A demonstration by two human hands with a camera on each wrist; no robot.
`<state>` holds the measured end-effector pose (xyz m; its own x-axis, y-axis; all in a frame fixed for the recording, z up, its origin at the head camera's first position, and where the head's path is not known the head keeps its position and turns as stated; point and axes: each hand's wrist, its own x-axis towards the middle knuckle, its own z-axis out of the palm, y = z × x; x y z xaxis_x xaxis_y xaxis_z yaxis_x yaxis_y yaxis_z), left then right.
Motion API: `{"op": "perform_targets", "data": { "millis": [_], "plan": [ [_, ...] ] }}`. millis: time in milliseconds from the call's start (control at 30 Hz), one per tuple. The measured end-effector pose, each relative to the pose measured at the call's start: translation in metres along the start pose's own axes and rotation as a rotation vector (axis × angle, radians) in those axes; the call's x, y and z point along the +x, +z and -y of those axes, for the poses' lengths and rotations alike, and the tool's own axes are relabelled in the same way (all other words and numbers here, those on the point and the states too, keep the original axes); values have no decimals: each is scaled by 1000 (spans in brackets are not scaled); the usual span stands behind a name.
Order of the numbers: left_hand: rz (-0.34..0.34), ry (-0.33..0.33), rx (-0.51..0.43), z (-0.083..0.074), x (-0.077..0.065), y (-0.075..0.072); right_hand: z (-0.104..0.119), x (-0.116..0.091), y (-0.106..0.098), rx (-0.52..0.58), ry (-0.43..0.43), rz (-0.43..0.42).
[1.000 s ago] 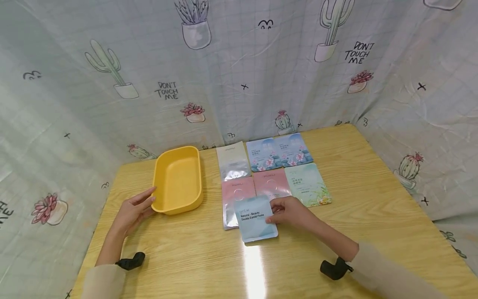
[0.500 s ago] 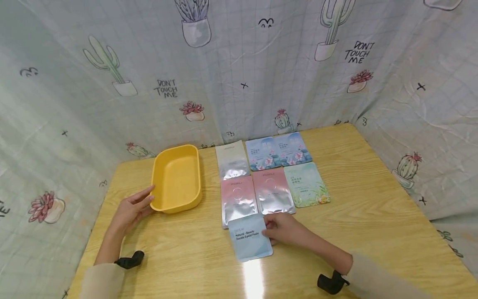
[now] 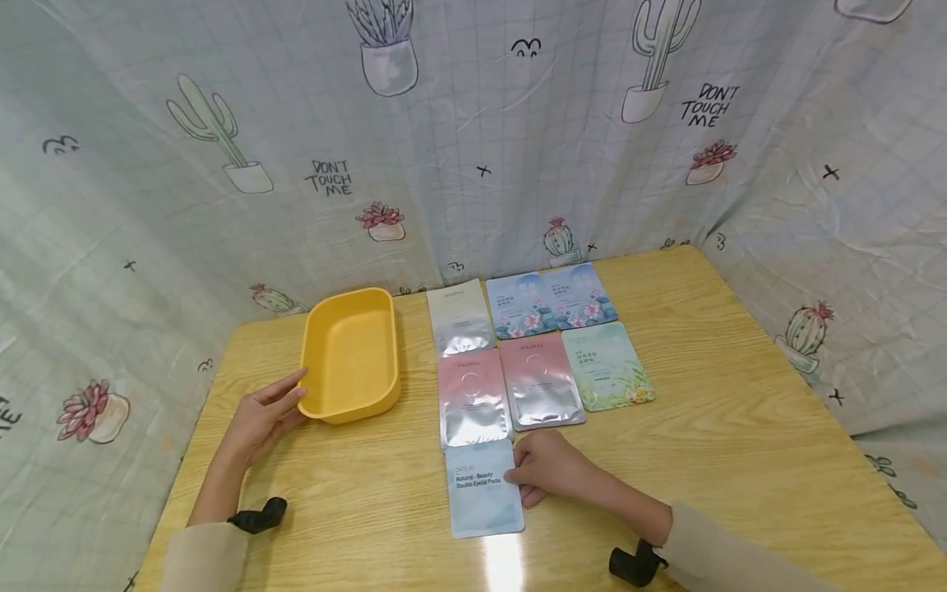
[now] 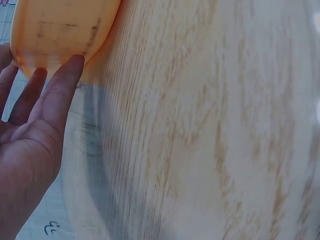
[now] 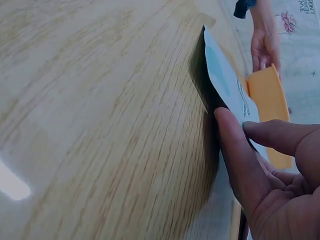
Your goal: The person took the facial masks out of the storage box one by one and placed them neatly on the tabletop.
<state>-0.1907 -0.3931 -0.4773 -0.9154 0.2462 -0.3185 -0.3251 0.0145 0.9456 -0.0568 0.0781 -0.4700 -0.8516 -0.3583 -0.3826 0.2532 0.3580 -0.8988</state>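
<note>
My right hand [image 3: 551, 466] pinches the right edge of a pale blue eyelid-paste packet [image 3: 484, 501] between thumb and finger. In the right wrist view the packet [image 5: 225, 75] is tilted, one edge lifted off the table. From the head, its far edge meets the near end of a pink and silver packet [image 3: 473, 390]. My left hand [image 3: 259, 423] touches the near left corner of a yellow plastic tray [image 3: 362, 409]. Fairly straight fingers rest against the tray's outer wall [image 4: 65, 25] in the left wrist view.
Laid flat on the wooden table [image 3: 355, 510] are another pink and silver packet [image 3: 543, 382], a cream and silver packet [image 3: 460, 316], two blue flowered packets [image 3: 520, 306] and a green packet [image 3: 608, 366]. A printed curtain [image 3: 473, 123] hangs behind and at both sides.
My right hand has brought the pale blue packet nearer and slightly left, off the pink packets, and turned it straighter. The left hand and the tray have stayed in place.
</note>
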Motion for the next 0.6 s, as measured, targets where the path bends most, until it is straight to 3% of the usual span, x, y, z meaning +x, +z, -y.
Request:
{"op": "perform_targets", "data": {
  "millis": [200, 400, 600],
  "plan": [
    [13, 9, -20, -1, -2, 0, 2, 2, 2, -73, 41, -37],
    [28, 25, -37, -1, -2, -1, 3, 2, 1, -66, 87, -23],
    [33, 36, 60, -3, -2, -2, 4, -3, -12, -97, 23, -19]
  ]
}}
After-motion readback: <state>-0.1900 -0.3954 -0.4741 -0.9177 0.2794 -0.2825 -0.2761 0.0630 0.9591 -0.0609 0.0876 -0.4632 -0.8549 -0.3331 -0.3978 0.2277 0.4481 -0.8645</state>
